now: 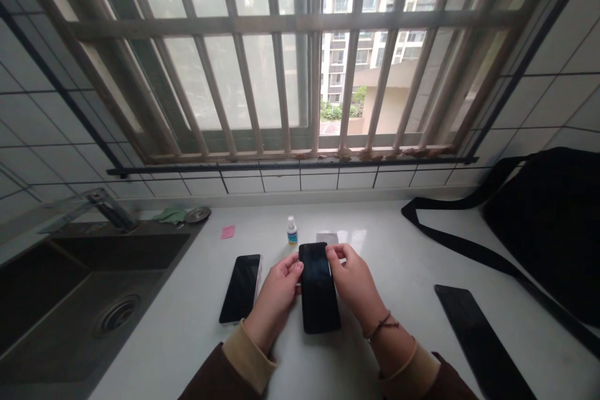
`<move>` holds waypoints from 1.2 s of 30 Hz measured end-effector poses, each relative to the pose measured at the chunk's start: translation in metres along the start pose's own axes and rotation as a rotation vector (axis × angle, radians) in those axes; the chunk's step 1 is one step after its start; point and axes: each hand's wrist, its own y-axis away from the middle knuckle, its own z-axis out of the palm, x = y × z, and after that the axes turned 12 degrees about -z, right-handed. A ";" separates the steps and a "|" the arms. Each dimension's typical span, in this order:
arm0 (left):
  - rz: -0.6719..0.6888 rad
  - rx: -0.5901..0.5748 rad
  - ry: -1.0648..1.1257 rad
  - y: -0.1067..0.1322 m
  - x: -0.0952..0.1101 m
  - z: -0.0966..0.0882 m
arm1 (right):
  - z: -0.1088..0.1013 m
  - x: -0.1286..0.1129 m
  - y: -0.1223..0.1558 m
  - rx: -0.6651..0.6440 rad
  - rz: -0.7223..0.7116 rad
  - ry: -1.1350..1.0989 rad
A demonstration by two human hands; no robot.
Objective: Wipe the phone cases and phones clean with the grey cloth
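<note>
Between my two hands is a black smartphone (320, 294), its dark screen facing up toward me. My left hand (280, 284) grips its left edge, thumb on the front and the other fingers partly hidden behind it. The upper right edge is pinched by my right hand (351, 275), thumb against the corner. A second smartphone (240, 289) with a pale edge lies on the counter left of my left hand. Just beyond the held phone stands a small white-capped bottle (292, 232) with a blue and yellow label. A pale flat piece (327, 238) lies behind my right hand.
The white counter (394, 250) carries a pink slip (227, 232) and a long flat black object (482, 337) at right. A black bag (548, 231) with a strap sits far right. At left are a sink (154, 300), faucet (112, 209) and green cloth (169, 215). A barred window rises behind.
</note>
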 end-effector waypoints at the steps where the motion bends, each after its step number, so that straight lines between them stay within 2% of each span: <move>1: -0.002 -0.013 -0.011 0.002 0.001 0.001 | 0.001 0.001 -0.001 -0.021 0.022 -0.048; 6: -0.013 -0.047 -0.039 0.007 0.005 0.002 | 0.005 0.004 -0.002 -0.130 0.015 -0.217; 12: -0.012 -0.090 -0.068 0.009 0.008 0.004 | 0.007 0.005 0.001 -0.042 0.058 -0.308; 16: -0.012 -0.077 -0.109 0.008 0.007 0.004 | 0.011 0.007 0.002 -0.008 0.063 -0.343; 23: 0.005 -0.061 -0.127 0.004 0.001 0.000 | 0.011 0.007 0.000 -0.055 0.107 -0.406; 26: 0.072 0.000 -0.028 0.005 0.005 -0.001 | 0.010 0.005 0.000 -0.157 0.122 -0.428; 30: 0.225 0.208 0.233 0.005 0.015 -0.004 | 0.013 0.003 0.003 -0.327 0.129 -0.370; 33: 0.286 0.320 0.402 0.004 0.020 -0.006 | 0.017 0.000 0.007 -0.364 0.097 -0.404; 36: 0.297 0.332 0.463 0.004 0.021 -0.006 | 0.018 -0.003 0.010 -0.349 0.042 -0.421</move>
